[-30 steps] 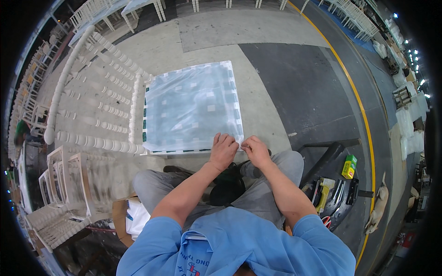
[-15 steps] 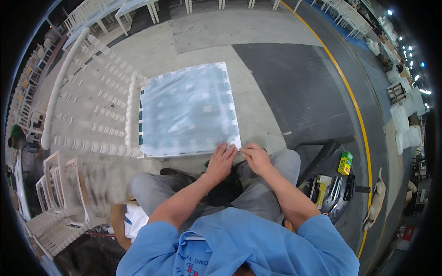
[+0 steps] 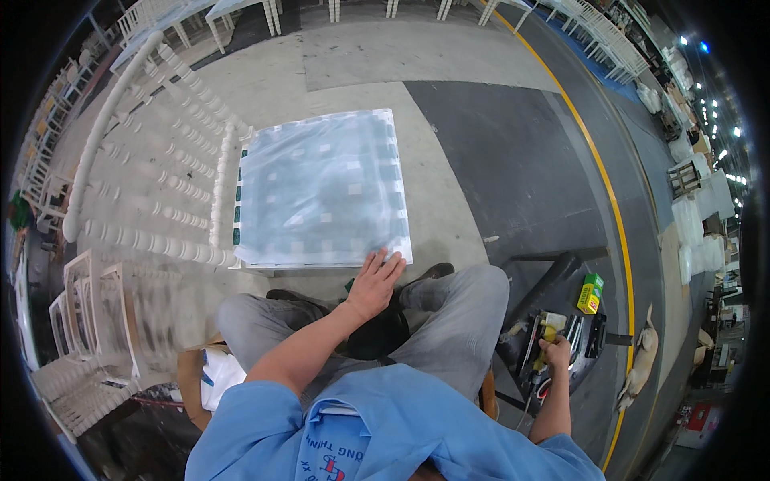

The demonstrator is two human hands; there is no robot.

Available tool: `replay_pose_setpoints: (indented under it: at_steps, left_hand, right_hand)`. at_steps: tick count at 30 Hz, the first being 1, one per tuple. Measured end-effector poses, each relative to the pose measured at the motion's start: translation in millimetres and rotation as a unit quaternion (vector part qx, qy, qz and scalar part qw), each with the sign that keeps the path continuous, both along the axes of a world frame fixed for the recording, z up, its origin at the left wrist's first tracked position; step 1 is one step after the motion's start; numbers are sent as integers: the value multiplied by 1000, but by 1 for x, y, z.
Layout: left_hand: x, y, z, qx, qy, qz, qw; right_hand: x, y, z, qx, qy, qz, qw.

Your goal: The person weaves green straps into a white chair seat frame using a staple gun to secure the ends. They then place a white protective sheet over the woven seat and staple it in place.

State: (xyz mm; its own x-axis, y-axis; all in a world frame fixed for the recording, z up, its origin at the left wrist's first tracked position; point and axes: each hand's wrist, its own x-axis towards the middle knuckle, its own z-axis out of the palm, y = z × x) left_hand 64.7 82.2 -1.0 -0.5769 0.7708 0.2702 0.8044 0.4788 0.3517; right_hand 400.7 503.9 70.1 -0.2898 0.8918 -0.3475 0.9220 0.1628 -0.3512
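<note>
A white chair seat [image 3: 321, 196] under thin clear film, with a pale blue check pattern below it, lies in front of my knees. My left hand [image 3: 375, 282] rests flat on its near right corner, fingers stretched out and holding nothing. The chair's white back [image 3: 148, 160] of turned spindles rises from the seat's left side. Out to the right, my right hand [image 3: 556, 353] has its fingers round a yellow tool [image 3: 552, 325] on a black stand [image 3: 595, 321]; the hand partly hides the tool, so its exact kind is unclear.
A green and yellow box [image 3: 590, 293] sits on the stand. A pale animal [image 3: 639, 361] lies beyond it near a yellow floor line [image 3: 613, 208]. White chair frames [image 3: 104, 337] and an open cardboard box [image 3: 192, 385] are at the left. White tables [image 3: 241, 12] line the far side.
My right hand has left the seat's near right corner and moved right and back to the yellow tool, closing on it. The left hand stays at the corner.
</note>
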Motion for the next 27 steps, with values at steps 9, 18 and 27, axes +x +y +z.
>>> replay_pose_setpoints:
  at_steps: [9, 18, 27]
  left_hand:
    - [5, -2, -6, -20, 4, 27, 999]
    - [10, -4, -11, -28, -20, 61, 998]
    - [7, -9, -14, 12, -41, 55, 998]
  right_hand:
    - [-84, -11, 63, -49, 242, 211, 946]
    - [-308, -134, 131, -279, 121, 441, 845]
    - [-376, -191, 90, -238, -104, 594, 762]
